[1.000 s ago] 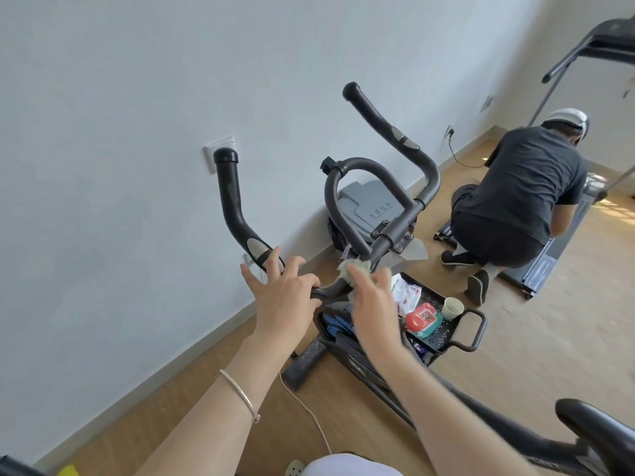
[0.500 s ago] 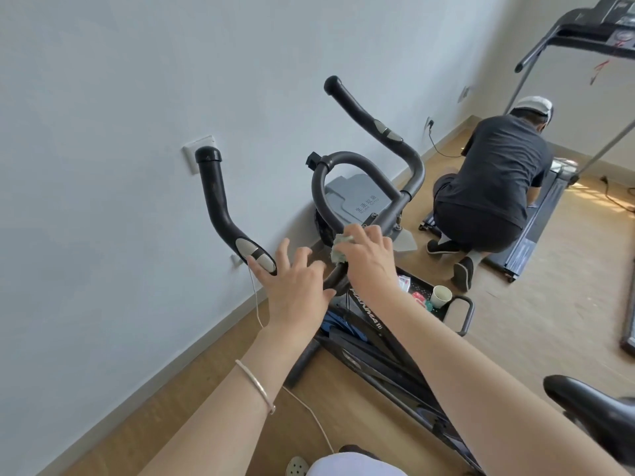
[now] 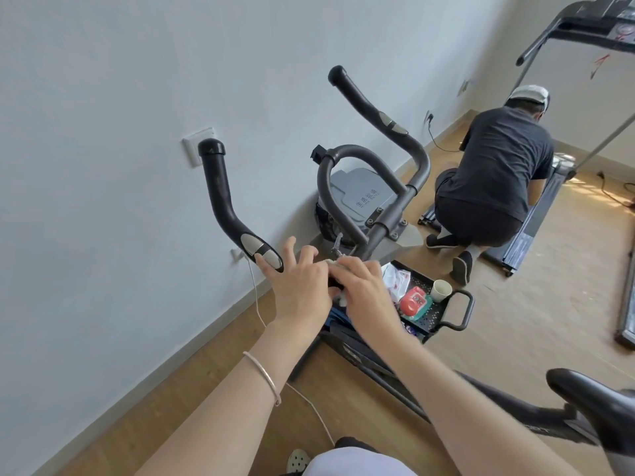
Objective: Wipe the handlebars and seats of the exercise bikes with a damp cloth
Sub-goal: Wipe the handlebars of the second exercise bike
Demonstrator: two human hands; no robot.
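Note:
The exercise bike's black handlebars stand in front of me: the left grip (image 3: pixel 220 194) curves up by the wall, the right grip (image 3: pixel 371 108) rises farther back, and a grey loop bar (image 3: pixel 343 156) sits between them. My left hand (image 3: pixel 299 290) rests with spread fingers on the bar just below the left grip's silver pads. My right hand (image 3: pixel 364 297) lies right beside it, fingers curled over a pale cloth (image 3: pixel 338 264) pressed on the centre bar; only a little of the cloth shows. The black seat (image 3: pixel 598 396) is at the lower right.
A black tray (image 3: pixel 457 314) under the bars holds a red wipes pack (image 3: pixel 414 302) and a paper cup (image 3: pixel 441 290). A person in dark clothes (image 3: pixel 494 180) kneels by a treadmill (image 3: pixel 536 214) at the right. The wall runs close on the left; a white cable (image 3: pixel 257 304) trails over the floor.
My right hand with the cloth slid back down the centre bar from near the clamp and now sits against my left hand. My left hand has hardly moved.

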